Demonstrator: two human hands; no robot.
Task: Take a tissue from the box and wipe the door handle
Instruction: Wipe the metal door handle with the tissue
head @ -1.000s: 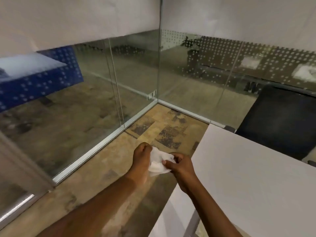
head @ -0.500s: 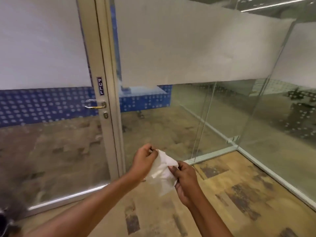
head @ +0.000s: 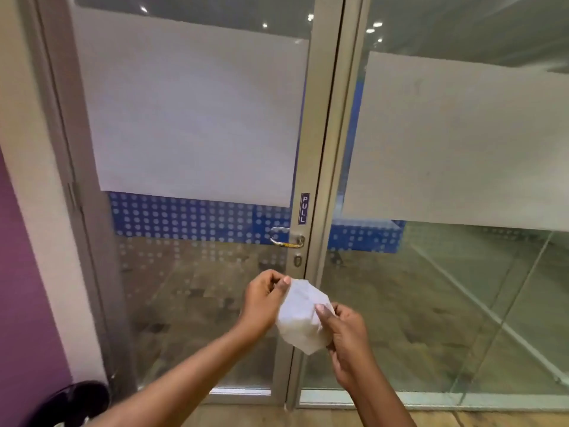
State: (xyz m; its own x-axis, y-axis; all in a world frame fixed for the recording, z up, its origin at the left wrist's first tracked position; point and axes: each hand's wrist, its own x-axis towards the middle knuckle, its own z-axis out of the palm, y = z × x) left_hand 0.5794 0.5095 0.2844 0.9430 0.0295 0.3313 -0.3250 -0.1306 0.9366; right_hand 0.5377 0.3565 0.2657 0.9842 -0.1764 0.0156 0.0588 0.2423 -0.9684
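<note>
Tissue in hand, facing the door, wipe not yet begun.

Left hand [head: 264,298] and right hand [head: 345,334] both pinch the tissue [head: 300,317] just below the handle [head: 284,237] on the door's right edge; next, one hand probably lifts it onto the lever.
</note>
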